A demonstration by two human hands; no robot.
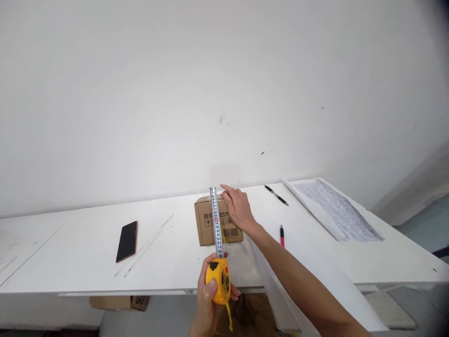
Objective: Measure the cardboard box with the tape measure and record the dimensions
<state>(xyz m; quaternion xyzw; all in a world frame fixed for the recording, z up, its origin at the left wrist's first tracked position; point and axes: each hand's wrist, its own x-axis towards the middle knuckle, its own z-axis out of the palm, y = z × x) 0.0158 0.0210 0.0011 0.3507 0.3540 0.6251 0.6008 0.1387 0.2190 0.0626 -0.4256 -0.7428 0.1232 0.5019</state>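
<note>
My left hand (207, 295) is wrapped around a yellow tape measure (221, 286), its thumb on the case and a yellow strap hanging below. The silver blade (217, 234) is pulled out and runs away from me over the face of a small brown cardboard box (203, 229). Its metal end hook is at the box's far edge. My right hand (238, 208) grips the far right corner of this box, with the index finger stretched toward the blade's end. Printing and a barcode show on the box; my hand covers part of the lettering.
On the white table (87, 252), a dark phone (126, 241) lies to the left. Right of the box are a black pen (276, 195), a red-and-black pen (282, 235) and paper with writing (333, 206). A white wall stands behind. Another carton (112, 303) sits below the table.
</note>
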